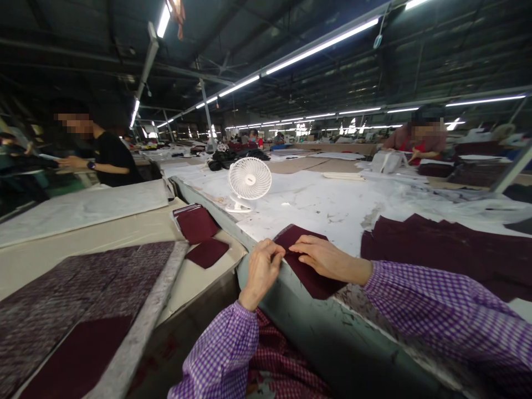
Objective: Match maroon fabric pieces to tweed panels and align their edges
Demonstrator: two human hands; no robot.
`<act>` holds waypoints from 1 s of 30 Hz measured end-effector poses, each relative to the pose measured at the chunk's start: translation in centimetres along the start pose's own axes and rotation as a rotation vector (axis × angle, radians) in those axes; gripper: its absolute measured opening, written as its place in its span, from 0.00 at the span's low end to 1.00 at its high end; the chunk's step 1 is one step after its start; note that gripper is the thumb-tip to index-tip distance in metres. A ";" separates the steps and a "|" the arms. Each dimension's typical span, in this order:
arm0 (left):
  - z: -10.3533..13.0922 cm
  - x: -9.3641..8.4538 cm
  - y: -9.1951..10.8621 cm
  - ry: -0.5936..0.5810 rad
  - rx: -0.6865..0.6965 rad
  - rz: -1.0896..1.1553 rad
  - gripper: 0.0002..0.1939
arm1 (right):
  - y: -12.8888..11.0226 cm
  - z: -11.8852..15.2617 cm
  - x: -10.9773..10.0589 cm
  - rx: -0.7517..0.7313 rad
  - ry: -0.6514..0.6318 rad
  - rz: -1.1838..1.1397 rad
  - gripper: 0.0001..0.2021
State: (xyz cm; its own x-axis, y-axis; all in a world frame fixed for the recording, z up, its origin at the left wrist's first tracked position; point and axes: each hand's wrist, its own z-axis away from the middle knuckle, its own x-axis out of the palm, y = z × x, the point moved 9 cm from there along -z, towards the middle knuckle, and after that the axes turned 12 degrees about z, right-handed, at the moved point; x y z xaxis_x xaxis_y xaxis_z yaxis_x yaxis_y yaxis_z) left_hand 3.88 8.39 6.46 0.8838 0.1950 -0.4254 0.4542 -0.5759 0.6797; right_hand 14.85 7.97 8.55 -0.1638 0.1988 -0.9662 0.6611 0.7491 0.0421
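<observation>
The left hand (262,272) is pinched nearly closed, thumb and fingertip meeting on the near-left edge of a dark burgundy, angular piece of flat cloth (318,282). The right hand (328,260) lies over the same piece, its fingers bent and only narrowly apart; whether they grip a fold or merely press on it is too fine to tell from here. The cloth rests beneath the hands on the white-covered tabletop (299,194), one corner jutting past the rim towards the wearer.

This piece looks partway through its handling: its edge is in the fingers and it is not yet released. To the left of the left hand, a neat stack of burgundy cloth pieces (197,223) sits with a single burgundy diamond-shaped piece (207,252) just in front of it. Beyond the right hand spreads a broad, jagged-edged layer of burgundy cloth (436,255). Which of these are finished and which are left cannot be judged. Ahead of the hands stands a white round plastic fan (250,178).
</observation>
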 end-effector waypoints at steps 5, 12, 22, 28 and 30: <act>0.5 -1.1 -0.2 0.014 0.105 -0.203 0.09 | -0.2 0.2 0.0 -0.043 0.014 0.012 0.16; 0.3 -2.0 -0.6 0.053 0.059 -0.021 0.04 | -0.1 -0.1 -0.1 -0.034 -0.012 -0.014 0.16; -0.4 0.2 0.7 -0.048 0.046 -0.111 0.06 | 0.1 -0.1 -0.1 -0.018 -0.026 -0.036 0.15; -0.1 0.3 1.6 -0.103 0.181 -0.239 0.08 | 0.1 -0.1 0.0 -0.029 -0.046 -0.010 0.16; -0.1 0.4 1.8 -0.117 0.226 -0.267 0.10 | 0.0 -0.1 0.0 -0.036 -0.059 0.002 0.16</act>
State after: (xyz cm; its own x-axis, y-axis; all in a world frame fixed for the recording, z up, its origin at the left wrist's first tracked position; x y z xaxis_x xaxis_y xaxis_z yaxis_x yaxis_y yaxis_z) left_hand 5.03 7.47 7.59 0.7127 0.2773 -0.6443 0.6192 -0.6804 0.3921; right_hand 14.75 8.06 8.57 -0.1184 0.1633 -0.9794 0.6340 0.7716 0.0520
